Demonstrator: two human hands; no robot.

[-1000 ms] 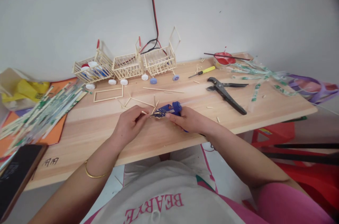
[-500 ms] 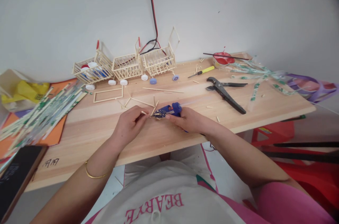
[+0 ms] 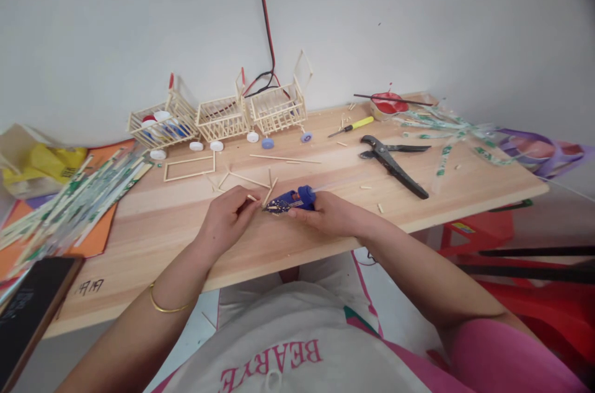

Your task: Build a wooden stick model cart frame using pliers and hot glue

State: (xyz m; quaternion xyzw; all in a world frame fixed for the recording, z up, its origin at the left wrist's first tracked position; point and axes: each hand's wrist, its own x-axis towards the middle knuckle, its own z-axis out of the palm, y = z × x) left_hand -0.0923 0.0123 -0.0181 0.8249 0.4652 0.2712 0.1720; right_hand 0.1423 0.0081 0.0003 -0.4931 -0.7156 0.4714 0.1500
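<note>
Blue glue gun gripped in right hand, left hand pinching one short stick, three wooden carts behind.

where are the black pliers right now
In the head view the black pliers lie on the wooden table, right of centre, beyond the right hand with the blue glue gun and just nearer than the yellow-handled screwdriver.

Smooth pale wood tabletop, blue plastic glue gun, seemingly matt black metal pliers
</note>
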